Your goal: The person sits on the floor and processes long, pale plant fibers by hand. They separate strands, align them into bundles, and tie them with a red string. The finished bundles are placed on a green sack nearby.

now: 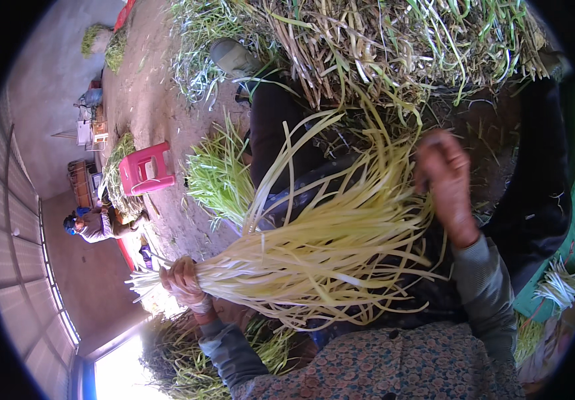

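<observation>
A large bunch of pale yellow, leafy stalks (307,255), possibly blanched chives, spreads across my lap. My left hand (185,284) is closed around its white stem end, whose tips stick out on the far side. At the bunch's loose leaf ends is my right hand (442,175), slightly blurred, with the fingers bent. Whether it holds a leaf cannot be told. Beyond my legs lies a big heap of untrimmed stalks with dry brown sheaths (367,50).
Green cut leaves (220,175) lie beside my leg. A pink plastic stool (147,169) stands on the floor, near a seated person (92,224). More plant litter (187,355) lies at the lower left. White-stemmed bundles (562,285) rest at the green surface (532,300) on the right.
</observation>
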{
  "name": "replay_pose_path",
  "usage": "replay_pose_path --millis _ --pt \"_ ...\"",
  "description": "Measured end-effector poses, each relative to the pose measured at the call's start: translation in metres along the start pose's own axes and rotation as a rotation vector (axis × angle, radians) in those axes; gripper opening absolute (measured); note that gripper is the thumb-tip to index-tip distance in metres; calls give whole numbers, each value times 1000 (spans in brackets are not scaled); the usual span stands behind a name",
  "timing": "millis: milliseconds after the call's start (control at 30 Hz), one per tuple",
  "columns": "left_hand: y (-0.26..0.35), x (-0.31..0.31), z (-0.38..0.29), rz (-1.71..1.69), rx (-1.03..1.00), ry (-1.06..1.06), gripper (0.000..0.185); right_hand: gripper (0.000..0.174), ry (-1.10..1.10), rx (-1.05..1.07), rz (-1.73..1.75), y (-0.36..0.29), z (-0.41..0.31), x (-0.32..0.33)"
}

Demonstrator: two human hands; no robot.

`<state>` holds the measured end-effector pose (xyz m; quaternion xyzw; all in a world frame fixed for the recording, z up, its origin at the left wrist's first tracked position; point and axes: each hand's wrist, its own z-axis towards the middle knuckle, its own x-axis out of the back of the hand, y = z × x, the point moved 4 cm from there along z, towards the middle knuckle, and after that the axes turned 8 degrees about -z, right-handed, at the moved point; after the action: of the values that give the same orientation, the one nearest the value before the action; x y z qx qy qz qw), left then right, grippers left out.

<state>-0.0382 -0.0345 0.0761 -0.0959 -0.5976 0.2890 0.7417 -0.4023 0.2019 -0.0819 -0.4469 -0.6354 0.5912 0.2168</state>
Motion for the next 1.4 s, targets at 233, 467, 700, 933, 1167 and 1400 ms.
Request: replay_pose_path --millis 233,467,700,933,1167,1400 --pt "-3 -7 -8 -2 10 -12 40 17 380 206 313 -26 35 169" --pt "-3 -20 -12 -50 47 -86 40 20 264 250 411 -36 32 190" --pt "2 -27 -22 -67 102 -150 36 10 -463 227 -555 -33 3 16" --pt "0 -34 -28 -97 87 -136 34 11 -576 265 -546 -17 -4 -21" --pt "2 -37 -36 -106 121 -163 33 3 0 186 -367 11 6 10" --pt "6 -41 -46 -148 127 -166 33 18 584 116 82 -24 33 181"
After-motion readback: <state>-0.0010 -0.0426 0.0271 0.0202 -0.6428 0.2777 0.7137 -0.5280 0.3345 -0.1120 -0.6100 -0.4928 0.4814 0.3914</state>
